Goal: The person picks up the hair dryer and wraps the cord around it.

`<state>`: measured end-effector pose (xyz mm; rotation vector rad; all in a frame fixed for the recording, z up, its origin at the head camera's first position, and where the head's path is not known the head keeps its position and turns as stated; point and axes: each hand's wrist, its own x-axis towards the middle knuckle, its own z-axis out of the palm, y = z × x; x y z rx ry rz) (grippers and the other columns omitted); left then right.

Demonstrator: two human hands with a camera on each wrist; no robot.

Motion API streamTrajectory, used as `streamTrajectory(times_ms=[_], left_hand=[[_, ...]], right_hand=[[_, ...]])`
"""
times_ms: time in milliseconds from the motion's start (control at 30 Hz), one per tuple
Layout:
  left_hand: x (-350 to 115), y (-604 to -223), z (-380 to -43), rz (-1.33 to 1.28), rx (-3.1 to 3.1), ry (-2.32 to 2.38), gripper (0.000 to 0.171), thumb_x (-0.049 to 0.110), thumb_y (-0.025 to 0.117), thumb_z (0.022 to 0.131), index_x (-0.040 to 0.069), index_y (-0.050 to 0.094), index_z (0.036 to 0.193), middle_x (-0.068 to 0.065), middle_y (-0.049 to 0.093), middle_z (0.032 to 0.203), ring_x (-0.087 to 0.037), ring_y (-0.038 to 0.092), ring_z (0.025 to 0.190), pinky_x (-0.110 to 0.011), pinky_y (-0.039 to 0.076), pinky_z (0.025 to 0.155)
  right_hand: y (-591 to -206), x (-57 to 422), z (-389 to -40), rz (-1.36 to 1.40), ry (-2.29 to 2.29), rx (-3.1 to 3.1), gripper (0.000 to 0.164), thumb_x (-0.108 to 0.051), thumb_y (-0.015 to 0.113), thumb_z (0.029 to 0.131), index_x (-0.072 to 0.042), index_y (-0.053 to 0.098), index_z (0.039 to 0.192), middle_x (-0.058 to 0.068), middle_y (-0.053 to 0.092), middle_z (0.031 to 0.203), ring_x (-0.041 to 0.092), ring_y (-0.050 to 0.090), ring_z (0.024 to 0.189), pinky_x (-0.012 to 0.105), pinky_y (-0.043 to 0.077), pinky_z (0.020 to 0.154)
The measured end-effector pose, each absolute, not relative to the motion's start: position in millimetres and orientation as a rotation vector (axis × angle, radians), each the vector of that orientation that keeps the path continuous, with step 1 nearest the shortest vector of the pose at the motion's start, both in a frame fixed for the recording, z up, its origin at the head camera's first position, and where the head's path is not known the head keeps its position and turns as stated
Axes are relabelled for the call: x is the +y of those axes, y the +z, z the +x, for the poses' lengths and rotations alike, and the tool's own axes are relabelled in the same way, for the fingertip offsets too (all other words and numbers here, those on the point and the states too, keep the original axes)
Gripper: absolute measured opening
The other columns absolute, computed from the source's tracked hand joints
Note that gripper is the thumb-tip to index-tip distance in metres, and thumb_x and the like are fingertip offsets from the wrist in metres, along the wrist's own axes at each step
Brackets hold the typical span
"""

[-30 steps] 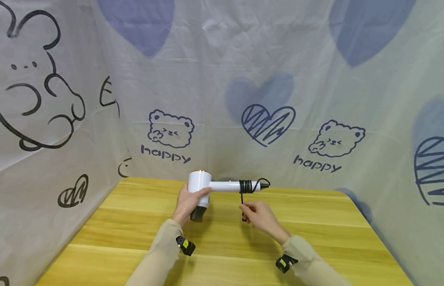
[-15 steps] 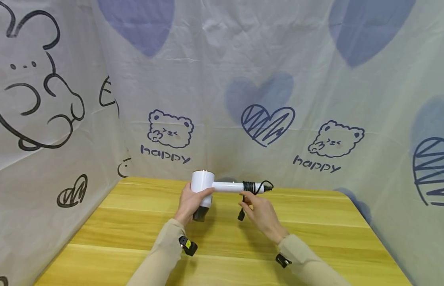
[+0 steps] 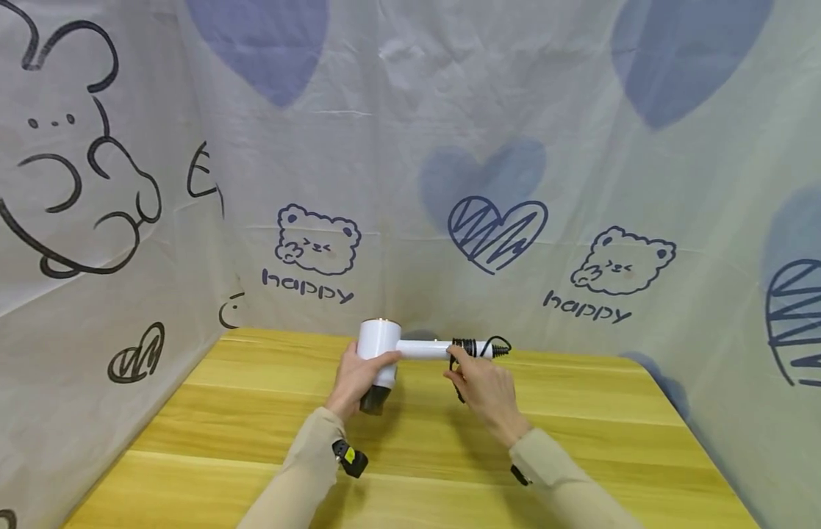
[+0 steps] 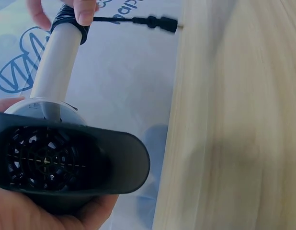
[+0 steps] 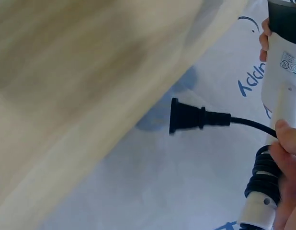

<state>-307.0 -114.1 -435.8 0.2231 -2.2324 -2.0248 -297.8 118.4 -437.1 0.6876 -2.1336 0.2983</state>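
A white hair dryer with a black nozzle is held over the table, its handle pointing right. My left hand grips the body, thumb across the front. Black power cord is wound in several tight turns round the handle near its end. At these turns, my right hand pinches the cord between thumb and fingers. From there a short free length ends in a black plug, hanging below the fingers. The left wrist view looks into the nozzle opening, with the plug beyond.
A wood-grain table spreads beneath both hands. Behind and beside it hangs a pale cloth printed with hearts and bears. Each sleeve carries a small black wrist camera.
The right hand has moved up from the hanging cord to the turns on the handle, and the plug has risen with it. The hair dryer has shifted slightly right in the left hand.
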Motion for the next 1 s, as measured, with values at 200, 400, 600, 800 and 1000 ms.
streamTrajectory(times_ms=[200, 400, 600, 800, 1000], left_hand=[[-112.5, -437.1, -305.9, 0.197, -2.263, -2.0, 0.081, 0.039, 0.084, 0.073, 0.003, 0.046, 0.134, -0.019, 0.059, 0.118, -0.029, 0.062, 0.096, -0.037, 0.057, 0.077], [-112.6, -437.2, -305.7, 0.174, -2.334, -1.91, 0.082, 0.038, 0.084, 0.072, 0.006, 0.045, 0.137, -0.016, 0.059, 0.12, -0.029, 0.061, 0.099, -0.039, 0.056, 0.082], [-113.3, -434.6, -305.0, 0.083, -2.376, -1.865, 0.078, 0.038, 0.084, 0.073, 0.006, 0.048, 0.134, -0.015, 0.061, 0.118, -0.028, 0.061, 0.098, -0.038, 0.056, 0.081], [-111.0, -430.9, -303.6, -0.002, -2.428, -1.784, 0.077, 0.037, 0.085, 0.072, 0.005, 0.049, 0.132, -0.014, 0.061, 0.118, -0.026, 0.061, 0.097, -0.038, 0.054, 0.082], [-112.9, -438.4, -303.6, -0.036, -2.48, -1.721, 0.076, 0.036, 0.086, 0.071, 0.005, 0.05, 0.13, -0.013, 0.062, 0.113, -0.025, 0.062, 0.092, -0.035, 0.055, 0.075]], right_hand=[[-431.1, 121.8, -307.3, 0.686, 0.149, -2.015, 0.061, -0.038, 0.092, 0.06, -0.015, 0.066, 0.111, 0.007, 0.059, 0.091, 0.024, 0.052, 0.079, 0.035, 0.041, 0.064], [-426.6, 131.4, -314.9, 0.796, 0.101, -2.113, 0.06, -0.045, 0.09, 0.061, -0.013, 0.069, 0.108, 0.007, 0.067, 0.108, 0.027, 0.06, 0.101, 0.049, 0.043, 0.095], [-418.1, 133.7, -312.6, 0.912, 0.107, -2.364, 0.042, -0.03, 0.085, 0.074, -0.014, 0.063, 0.106, 0.002, 0.071, 0.09, 0.018, 0.065, 0.073, 0.035, 0.054, 0.061], [-418.8, 134.4, -312.1, 0.891, 0.126, -2.555, 0.04, -0.018, 0.08, 0.075, -0.015, 0.054, 0.105, 0.002, 0.068, 0.079, 0.017, 0.062, 0.061, 0.033, 0.048, 0.049], [-443.2, 134.1, -314.8, 0.923, 0.149, -2.518, 0.044, -0.016, 0.082, 0.072, -0.013, 0.056, 0.107, 0.002, 0.07, 0.08, 0.017, 0.064, 0.063, 0.033, 0.051, 0.052]])
